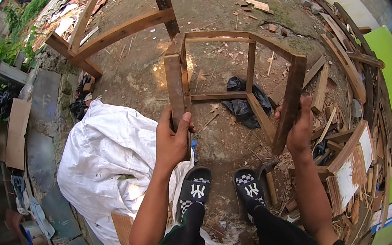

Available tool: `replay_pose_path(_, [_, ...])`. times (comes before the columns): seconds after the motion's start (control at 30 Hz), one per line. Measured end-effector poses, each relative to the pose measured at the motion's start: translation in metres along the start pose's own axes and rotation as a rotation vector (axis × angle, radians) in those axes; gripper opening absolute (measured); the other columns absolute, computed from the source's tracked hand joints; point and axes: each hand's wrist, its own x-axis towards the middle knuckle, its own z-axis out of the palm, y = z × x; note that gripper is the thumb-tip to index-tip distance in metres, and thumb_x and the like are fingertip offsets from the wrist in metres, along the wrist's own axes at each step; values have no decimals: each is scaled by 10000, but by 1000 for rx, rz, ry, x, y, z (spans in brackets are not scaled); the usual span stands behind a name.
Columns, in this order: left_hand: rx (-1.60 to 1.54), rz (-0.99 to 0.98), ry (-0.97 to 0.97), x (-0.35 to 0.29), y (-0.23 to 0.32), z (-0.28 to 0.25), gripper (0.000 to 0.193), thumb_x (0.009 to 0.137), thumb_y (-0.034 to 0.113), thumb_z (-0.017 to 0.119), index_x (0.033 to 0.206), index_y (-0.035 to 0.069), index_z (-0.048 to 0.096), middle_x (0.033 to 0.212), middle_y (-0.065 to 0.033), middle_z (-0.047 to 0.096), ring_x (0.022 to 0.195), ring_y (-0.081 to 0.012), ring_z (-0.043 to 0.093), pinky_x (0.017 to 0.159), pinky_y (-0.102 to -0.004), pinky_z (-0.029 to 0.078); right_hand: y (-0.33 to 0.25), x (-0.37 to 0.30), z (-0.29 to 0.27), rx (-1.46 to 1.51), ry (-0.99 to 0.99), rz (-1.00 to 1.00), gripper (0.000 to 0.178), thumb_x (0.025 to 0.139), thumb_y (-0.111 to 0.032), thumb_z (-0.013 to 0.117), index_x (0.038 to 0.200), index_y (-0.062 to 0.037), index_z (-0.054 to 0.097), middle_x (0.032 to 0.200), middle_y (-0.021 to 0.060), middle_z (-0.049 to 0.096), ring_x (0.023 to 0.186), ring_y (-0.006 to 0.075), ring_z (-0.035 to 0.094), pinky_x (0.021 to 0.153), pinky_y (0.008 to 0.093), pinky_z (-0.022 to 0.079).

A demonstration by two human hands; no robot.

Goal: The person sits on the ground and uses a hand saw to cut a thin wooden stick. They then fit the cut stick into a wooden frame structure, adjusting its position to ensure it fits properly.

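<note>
Both my hands hold a brown wooden chair frame (174, 78), raised and tilted in front of me. It has no seat panel, and the ground shows through its open square. My left hand (171, 140) is closed round the lower part of the left leg, thumb on the near face. My right hand (299, 126) grips the lower part of the right leg from its outer side; some of its fingers are hidden behind the wood. Curved rails (124, 30) and a dark post extend from the frame toward the far left. A hammer (271, 187) is beside my right foot.
A white sack (105, 149) lies at my left by a low block wall (56, 190). Scrap wood (343, 152) is piled at my right, near green panels (390, 72). A black plastic bag (243, 108) lies beneath the frame. Debris and wood chips litter the ground.
</note>
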Motion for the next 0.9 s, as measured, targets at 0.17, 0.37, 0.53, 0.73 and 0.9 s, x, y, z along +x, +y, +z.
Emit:
replay_pose_path(0.17, [-296, -195, -146, 26, 57, -17, 355, 1073, 270, 573, 1317, 13, 550, 854, -38, 627, 732, -120, 621, 693, -268, 525, -65, 23, 15, -197, -185, 86, 372, 1057, -362, 537, 1108, -1, 607, 850, 65, 637, 763, 152, 653, 697, 291, 529])
replay_pose_path(0.37, [-258, -69, -168, 25, 32, -20, 710, 1073, 455, 469, 1603, 22, 284, 1215, -198, 659, 892, -206, 690, 805, -324, 555, -43, 17, 2, -45, -279, 144, 662, 1046, -280, 496, 1599, 19, 289, 1328, 212, 618, 999, 239, 704, 852, 334, 567])
replay_pose_path(0.53, [-238, -14, -157, 2, 23, -12, 807, 1034, 496, 444, 1635, 19, 193, 1170, -230, 670, 691, -211, 675, 645, -313, 550, -33, -25, 8, -36, -219, 38, 660, 1040, -267, 498, 1597, 21, 292, 1112, 186, 679, 859, 198, 691, 767, 316, 563])
replay_pose_path(0.73, [-270, -38, 67, -8, 24, 10, 631, 993, 227, 447, 1562, -32, 370, 945, -147, 681, 443, -131, 481, 429, -259, 402, -13, -20, 16, -172, -80, -105, 625, 1031, -230, 475, 1584, 28, 336, 648, 28, 518, 517, 97, 480, 476, 258, 443])
replay_pose_path(0.9, [-296, 43, 182, -10, 18, 20, 558, 1000, 118, 424, 1531, -52, 419, 918, -129, 669, 446, -112, 472, 426, -262, 387, -6, -24, 14, -137, -61, -136, 591, 1026, -187, 453, 1570, 31, 372, 601, 5, 473, 468, 85, 414, 446, 248, 398])
